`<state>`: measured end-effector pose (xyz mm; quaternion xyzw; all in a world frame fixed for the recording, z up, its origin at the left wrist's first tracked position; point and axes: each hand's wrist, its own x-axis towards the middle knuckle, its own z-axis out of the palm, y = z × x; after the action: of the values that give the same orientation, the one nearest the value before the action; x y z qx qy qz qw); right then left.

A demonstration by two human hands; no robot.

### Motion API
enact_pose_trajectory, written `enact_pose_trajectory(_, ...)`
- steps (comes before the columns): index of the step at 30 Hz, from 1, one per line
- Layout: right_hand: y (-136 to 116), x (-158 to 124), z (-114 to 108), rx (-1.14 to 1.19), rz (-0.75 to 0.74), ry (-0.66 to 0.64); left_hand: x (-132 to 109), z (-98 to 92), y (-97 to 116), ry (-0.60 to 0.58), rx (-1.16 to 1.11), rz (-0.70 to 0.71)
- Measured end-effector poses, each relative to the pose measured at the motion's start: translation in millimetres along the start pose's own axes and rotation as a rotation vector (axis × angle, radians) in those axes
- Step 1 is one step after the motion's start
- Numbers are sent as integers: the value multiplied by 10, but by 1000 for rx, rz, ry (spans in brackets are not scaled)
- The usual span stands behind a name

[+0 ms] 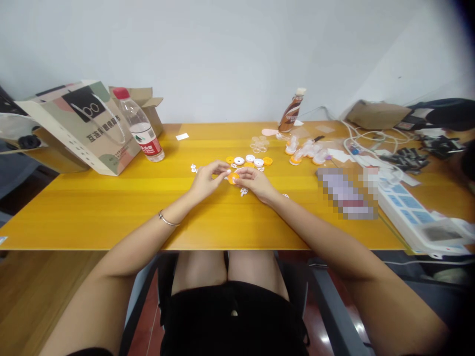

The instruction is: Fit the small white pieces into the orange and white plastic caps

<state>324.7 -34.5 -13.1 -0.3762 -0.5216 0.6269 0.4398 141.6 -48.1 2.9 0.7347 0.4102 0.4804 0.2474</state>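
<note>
Between my two hands is a small orange round cap-like piece (233, 178). My right hand (258, 184) pinches it at its right side with thumb and fingertips. Close against its left side, the fingers of my left hand (208, 180) are pressed together; whatever small thing they hold is too small to name. Just beyond the hands lie white round pieces (239, 160) and another orange round piece (267, 161). Small white cut-out parts (244, 191) are on the table near my right hand, with more white bits (193, 168) left of my left hand.
Clear plastic rings (259, 144) and clear-and-orange assemblies (311, 150) lie farther back. A brown drink bottle (292, 111) stands behind them. At left are a water bottle (143, 128) and a paper bag (85, 126). A white power strip (411, 217) and cables (367, 136) occupy the right.
</note>
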Motion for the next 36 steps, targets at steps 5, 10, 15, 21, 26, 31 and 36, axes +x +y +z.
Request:
enact_pose_trajectory(5,1,-3,4,-21,1,-15,24,-1,3,-8,53,-67)
enact_pose_trajectory(10,-5,-14,24,-27,-7,-26,39,9,16,-29,11,-97)
enact_pose_trajectory(15,-26,-47,50,-63,-18,-39,41,29,-44,-73,-102,-220)
enact_pose_trajectory(21,-18,-59,51,-129,-61,-53,26,68,-128,-94,-175,-279)
enact_pose_trajectory(26,3,-56,43,-177,-74,-75,4,104,-162,-62,-245,-273)
enact_pose_trajectory(31,16,-47,40,-111,-83,-103,26,66,-137,-57,-295,-283)
enact_pose_trajectory(36,22,-15,18,-25,-98,-92,54,-20,-60,-72,-290,-291)
